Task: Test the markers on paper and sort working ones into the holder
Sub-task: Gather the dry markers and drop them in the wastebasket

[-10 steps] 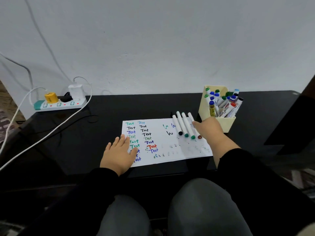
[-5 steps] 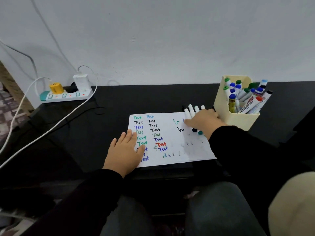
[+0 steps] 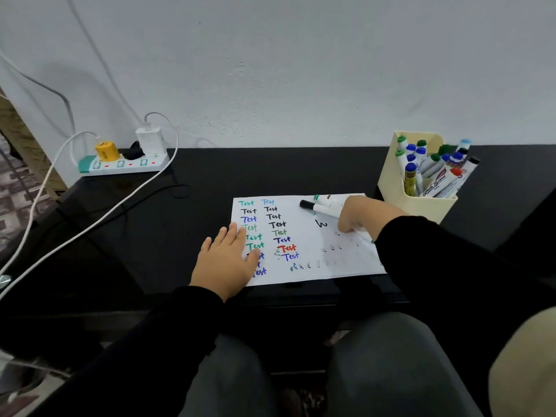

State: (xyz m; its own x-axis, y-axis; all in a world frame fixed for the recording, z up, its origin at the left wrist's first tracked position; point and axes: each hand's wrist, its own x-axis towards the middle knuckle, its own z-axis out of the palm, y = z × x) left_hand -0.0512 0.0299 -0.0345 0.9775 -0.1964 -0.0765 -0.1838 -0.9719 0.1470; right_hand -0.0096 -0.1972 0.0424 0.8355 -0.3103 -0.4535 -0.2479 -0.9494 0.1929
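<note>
While the black worktop (image 3: 301, 173) carries everything we need within reach, we judge the step in hand to be gathering the loose markers off the paper (image 3: 304, 236), so the sheet must not slide. It lies near the front edge, covered with coloured "Test" words, and our left hand (image 3: 224, 260) rests flat on its left edge with fingers spread; we would press there as the anchor. The cream holder (image 3: 416, 203) stands just beside the paper's far right corner, already crowded with markers, so we should aim for the free gap at its back. Our right hand (image 3: 365, 213) lies over the bundle of markers (image 3: 323, 204) on the upper right of the sheet, fingers curled around the barrels; how many it holds we cannot tell. The black-capped end and a green-banded one stick out to the left. We would tighten the grip evenly before lifting, keep the barrels parallel, and check the caps are seated so no tip smears the sheet.
</note>
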